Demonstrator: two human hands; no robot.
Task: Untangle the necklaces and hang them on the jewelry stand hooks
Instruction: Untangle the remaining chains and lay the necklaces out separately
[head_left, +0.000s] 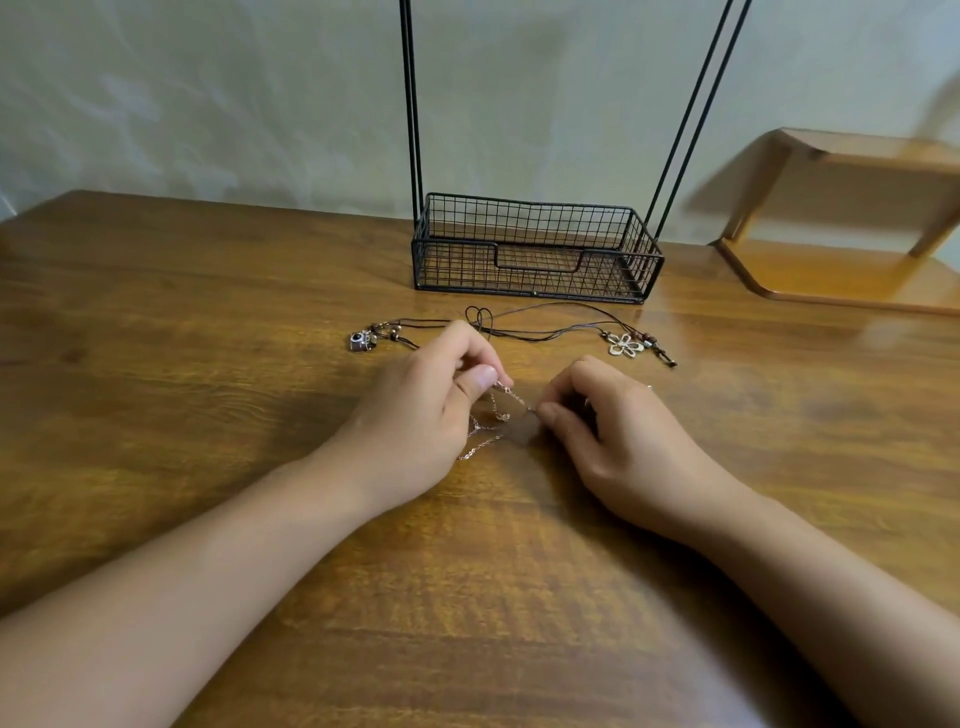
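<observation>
A thin rose-gold chain necklace (488, 426) lies bunched on the wooden table between my hands. My left hand (431, 410) pinches one part of the chain between thumb and fingers, lifted a little. My right hand (608, 431) pinches the chain's other part close by. Behind them lie two brown cord necklaces (524, 325), crossed over each other, one with a silver camera charm (362, 341) at the left, one with a white flower pendant (625, 344) at the right. The black wire jewelry stand (535, 249) rises at the back; its hooks are out of view.
The stand's base is a wire basket with two pairs of thin black poles (411, 104) going up out of frame. A wooden desk riser (841, 228) stands at the back right. A pale wall is behind the table (208, 364).
</observation>
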